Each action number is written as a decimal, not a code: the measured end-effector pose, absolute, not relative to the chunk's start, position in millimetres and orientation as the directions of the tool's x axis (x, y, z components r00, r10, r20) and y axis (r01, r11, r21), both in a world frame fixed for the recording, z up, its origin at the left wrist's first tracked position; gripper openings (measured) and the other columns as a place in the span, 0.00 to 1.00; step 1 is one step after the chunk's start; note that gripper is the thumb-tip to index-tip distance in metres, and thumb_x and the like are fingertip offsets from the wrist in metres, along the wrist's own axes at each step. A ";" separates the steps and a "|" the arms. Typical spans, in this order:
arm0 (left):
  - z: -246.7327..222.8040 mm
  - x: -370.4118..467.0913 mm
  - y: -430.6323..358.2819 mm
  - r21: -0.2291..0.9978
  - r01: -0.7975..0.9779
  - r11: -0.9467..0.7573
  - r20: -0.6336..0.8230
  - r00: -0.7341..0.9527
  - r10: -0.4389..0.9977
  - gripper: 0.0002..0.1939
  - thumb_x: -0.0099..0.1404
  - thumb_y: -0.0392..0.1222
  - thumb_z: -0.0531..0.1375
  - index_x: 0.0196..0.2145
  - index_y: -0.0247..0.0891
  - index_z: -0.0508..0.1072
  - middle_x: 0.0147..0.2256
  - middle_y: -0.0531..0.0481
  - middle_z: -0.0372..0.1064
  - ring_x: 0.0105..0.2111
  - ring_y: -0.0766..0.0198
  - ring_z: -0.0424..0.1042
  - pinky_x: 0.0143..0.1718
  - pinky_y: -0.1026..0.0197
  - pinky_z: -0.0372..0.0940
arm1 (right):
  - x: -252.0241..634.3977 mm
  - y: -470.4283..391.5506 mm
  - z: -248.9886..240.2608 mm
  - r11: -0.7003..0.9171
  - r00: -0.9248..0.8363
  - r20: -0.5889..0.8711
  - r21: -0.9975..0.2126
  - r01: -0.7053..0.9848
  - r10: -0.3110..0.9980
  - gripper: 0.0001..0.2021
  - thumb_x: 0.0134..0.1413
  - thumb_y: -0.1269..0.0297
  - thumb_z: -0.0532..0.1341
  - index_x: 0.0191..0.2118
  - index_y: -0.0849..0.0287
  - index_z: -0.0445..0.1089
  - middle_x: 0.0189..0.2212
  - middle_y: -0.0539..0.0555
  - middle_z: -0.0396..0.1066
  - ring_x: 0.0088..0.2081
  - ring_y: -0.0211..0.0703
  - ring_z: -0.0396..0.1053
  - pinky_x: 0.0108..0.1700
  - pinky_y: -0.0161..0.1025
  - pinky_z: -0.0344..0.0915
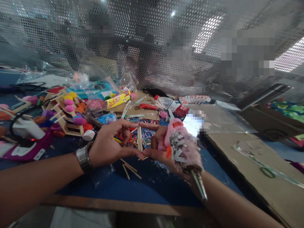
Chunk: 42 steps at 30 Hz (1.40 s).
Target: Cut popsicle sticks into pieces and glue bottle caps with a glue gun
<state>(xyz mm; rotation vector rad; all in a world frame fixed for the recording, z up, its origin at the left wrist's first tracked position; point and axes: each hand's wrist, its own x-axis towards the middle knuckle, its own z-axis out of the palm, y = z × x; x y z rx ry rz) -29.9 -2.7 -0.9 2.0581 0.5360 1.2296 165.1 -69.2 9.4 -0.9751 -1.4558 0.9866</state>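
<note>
Between my hands a few thin wooden sticks (140, 139) stand side by side, joined at their ends. My left hand (109, 141), with a metal watch (84, 156) on the wrist, presses its index finger and thumb to the two ends. From the other side, my right hand (158, 139) touches the same ends with index finger and thumb. Its other fingers are curled around a pink glue gun (185, 147), wrapped and smeared, whose metal nozzle points down toward me. Loose wooden sticks (130, 169) lie on the blue table just below my hands.
Small wooden frames (71, 128) and colourful clay pots crowd the left, beside a purple power strip (30, 147). Rubber bands (135, 141) lie behind my hands. Further back are a yellow packet (118, 98), red scissors (148, 106), a bottle (175, 107) and a lit phone (192, 125). Cardboard (256, 167) lies right.
</note>
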 end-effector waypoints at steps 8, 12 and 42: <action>1.0 -29.7 -2.7 0.705 0.031 -0.709 0.619 0.462 0.636 0.31 0.44 0.53 0.76 0.43 0.36 0.76 0.20 0.60 0.64 0.19 0.72 0.61 0.24 0.66 0.60 | 165.7 -67.3 5.9 0.344 -0.081 0.341 -0.938 0.031 0.937 0.21 0.39 0.57 0.77 0.22 0.53 0.62 0.29 0.53 0.73 0.51 0.57 0.73 0.41 0.50 0.74; 2.5 -30.4 -2.5 0.701 0.052 -0.711 0.609 0.477 0.635 0.30 0.44 0.53 0.77 0.43 0.37 0.76 0.20 0.60 0.64 0.19 0.71 0.62 0.24 0.66 0.61 | 166.1 -68.1 6.0 0.346 -0.078 0.342 -0.937 0.044 0.936 0.21 0.40 0.56 0.77 0.22 0.52 0.61 0.24 0.51 0.70 0.51 0.58 0.74 0.44 0.51 0.74; 4.3 -30.3 -3.1 0.799 0.064 -0.598 0.466 0.562 0.683 0.29 0.54 0.47 0.73 0.51 0.34 0.75 0.21 0.58 0.67 0.21 0.71 0.64 0.24 0.69 0.63 | 171.9 -62.6 -6.7 0.380 -0.055 0.376 -0.921 0.085 0.925 0.22 0.43 0.65 0.76 0.25 0.51 0.58 0.16 0.42 0.62 0.28 0.44 0.73 0.48 0.49 0.70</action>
